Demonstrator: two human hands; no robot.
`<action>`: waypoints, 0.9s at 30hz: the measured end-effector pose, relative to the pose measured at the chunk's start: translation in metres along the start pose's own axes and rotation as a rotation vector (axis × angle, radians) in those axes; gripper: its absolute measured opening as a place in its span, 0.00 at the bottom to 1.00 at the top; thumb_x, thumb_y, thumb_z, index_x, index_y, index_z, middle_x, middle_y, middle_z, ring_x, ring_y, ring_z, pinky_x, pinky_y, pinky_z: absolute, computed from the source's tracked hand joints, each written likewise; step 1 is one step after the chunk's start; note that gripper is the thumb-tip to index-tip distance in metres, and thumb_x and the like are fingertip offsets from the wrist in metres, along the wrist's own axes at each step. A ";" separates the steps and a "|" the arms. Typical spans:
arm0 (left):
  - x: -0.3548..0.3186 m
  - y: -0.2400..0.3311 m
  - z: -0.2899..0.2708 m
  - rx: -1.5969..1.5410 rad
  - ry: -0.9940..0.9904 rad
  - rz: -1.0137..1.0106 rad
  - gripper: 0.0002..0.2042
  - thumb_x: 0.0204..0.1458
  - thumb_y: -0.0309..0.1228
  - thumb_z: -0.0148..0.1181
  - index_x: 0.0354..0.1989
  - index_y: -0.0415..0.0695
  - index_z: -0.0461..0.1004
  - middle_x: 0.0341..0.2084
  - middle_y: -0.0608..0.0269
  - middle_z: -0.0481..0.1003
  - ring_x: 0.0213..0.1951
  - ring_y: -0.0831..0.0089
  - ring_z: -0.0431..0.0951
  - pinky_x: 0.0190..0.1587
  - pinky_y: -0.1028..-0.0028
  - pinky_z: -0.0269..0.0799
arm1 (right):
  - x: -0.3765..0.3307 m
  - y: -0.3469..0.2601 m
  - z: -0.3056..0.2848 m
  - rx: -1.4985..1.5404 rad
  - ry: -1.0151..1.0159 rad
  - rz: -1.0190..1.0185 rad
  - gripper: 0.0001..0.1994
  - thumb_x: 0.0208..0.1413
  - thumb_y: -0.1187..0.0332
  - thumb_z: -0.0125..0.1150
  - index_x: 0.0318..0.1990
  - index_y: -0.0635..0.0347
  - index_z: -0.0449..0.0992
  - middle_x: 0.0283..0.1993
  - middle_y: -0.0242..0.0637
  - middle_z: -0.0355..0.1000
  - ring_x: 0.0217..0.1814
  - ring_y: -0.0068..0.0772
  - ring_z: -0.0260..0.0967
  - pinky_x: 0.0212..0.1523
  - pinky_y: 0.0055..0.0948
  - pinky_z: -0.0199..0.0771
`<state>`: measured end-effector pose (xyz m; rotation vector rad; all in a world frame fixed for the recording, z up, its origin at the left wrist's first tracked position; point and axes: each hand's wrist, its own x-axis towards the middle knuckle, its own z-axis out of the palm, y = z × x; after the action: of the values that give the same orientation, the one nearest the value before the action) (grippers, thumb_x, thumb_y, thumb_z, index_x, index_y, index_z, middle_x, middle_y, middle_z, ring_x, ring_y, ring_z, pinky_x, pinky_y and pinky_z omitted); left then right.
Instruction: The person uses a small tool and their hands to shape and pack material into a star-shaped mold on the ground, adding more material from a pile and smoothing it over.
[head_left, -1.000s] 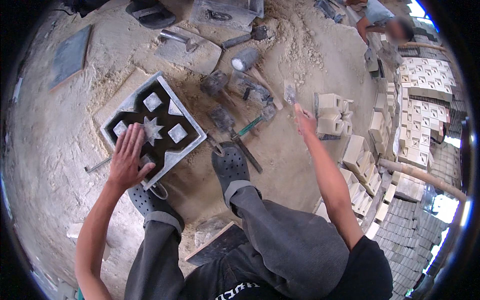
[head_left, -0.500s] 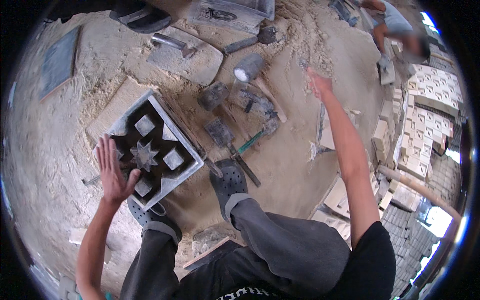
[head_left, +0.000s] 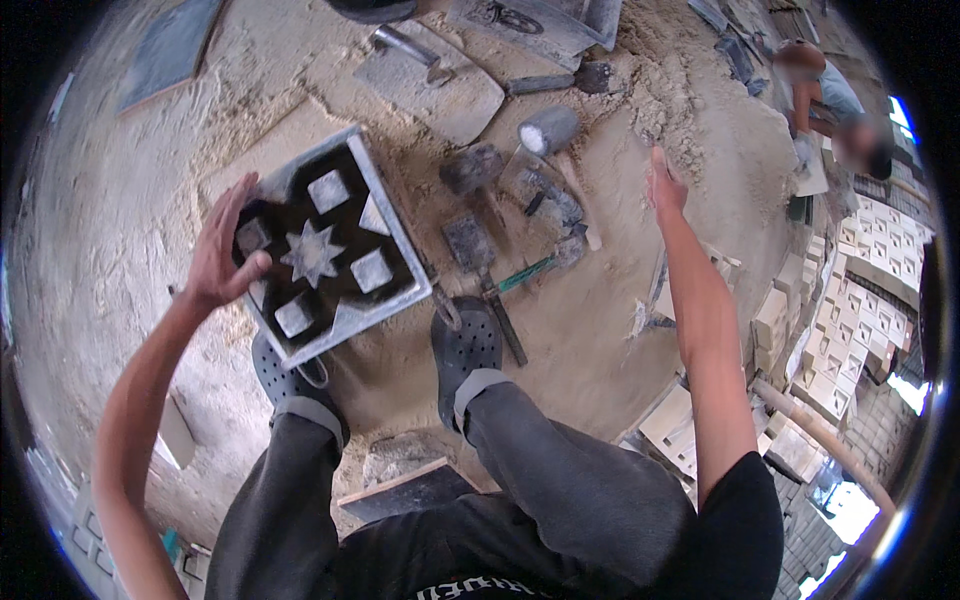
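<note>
A square metal mould (head_left: 395, 300) with dark cavities, several pale square blocks and a star-shaped block (head_left: 313, 254) in the middle sits in front of my feet. My left hand (head_left: 222, 250) lies along its left rim, fingers stretched and thumb apart over the inner side. Out to the right, above the sandy floor, my right hand (head_left: 667, 187) is closed, fingers pressed together. A small dark tip shows at its fingertips, too small to name. Between my hands lie a dark-headed mallet (head_left: 470, 168), a grey mallet with a pale face (head_left: 549, 130) and a dark block-headed tool (head_left: 468, 243).
Beyond the mould are a flat metal trowel (head_left: 455, 95), a brush (head_left: 592, 78) and a grey tray (head_left: 540, 25) by loose sand (head_left: 665, 85). Patterned pale blocks (head_left: 850, 340) are stacked at right, near a crouching person (head_left: 835, 95). A dark board (head_left: 410, 490) lies between my legs.
My left hand has shifted forward along the mould's left rim. My right hand stays out to the right, fingers closed. The whole view has shifted, with the floor things now farther right and higher.
</note>
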<state>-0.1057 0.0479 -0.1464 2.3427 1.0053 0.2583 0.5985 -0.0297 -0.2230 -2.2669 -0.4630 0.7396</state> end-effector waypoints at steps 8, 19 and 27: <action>-0.019 -0.015 -0.009 -0.419 0.309 -0.394 0.31 0.71 0.50 0.30 0.59 0.36 0.73 0.59 0.49 0.73 0.65 0.61 0.67 0.71 0.63 0.51 | -0.087 -0.006 -0.011 -0.083 -0.144 -0.233 0.27 0.59 0.45 0.64 0.55 0.59 0.80 0.31 0.21 0.75 0.27 0.12 0.62 0.30 0.19 0.62; -0.021 -0.025 0.009 -0.728 0.370 -0.468 0.39 0.70 0.55 0.24 0.54 0.30 0.76 0.55 0.47 0.76 0.63 0.57 0.70 0.71 0.61 0.53 | -0.234 -0.082 0.022 -0.141 -0.636 -0.452 0.23 0.62 0.67 0.64 0.64 0.60 0.73 0.34 0.24 0.73 0.22 0.09 0.57 0.21 0.16 0.58; 0.014 -0.011 0.010 -0.976 0.415 -0.445 0.42 0.69 0.58 0.23 0.49 0.26 0.76 0.48 0.42 0.78 0.58 0.56 0.75 0.66 0.62 0.65 | -0.278 -0.163 0.084 -0.383 -1.033 -0.741 0.25 0.58 0.63 0.68 0.61 0.65 0.74 0.51 0.39 0.79 0.48 0.25 0.76 0.50 0.25 0.73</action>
<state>-0.0987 0.0600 -0.1612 1.1760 1.1898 0.8525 0.3129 -0.0160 -0.0523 -1.6041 -1.9143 1.4290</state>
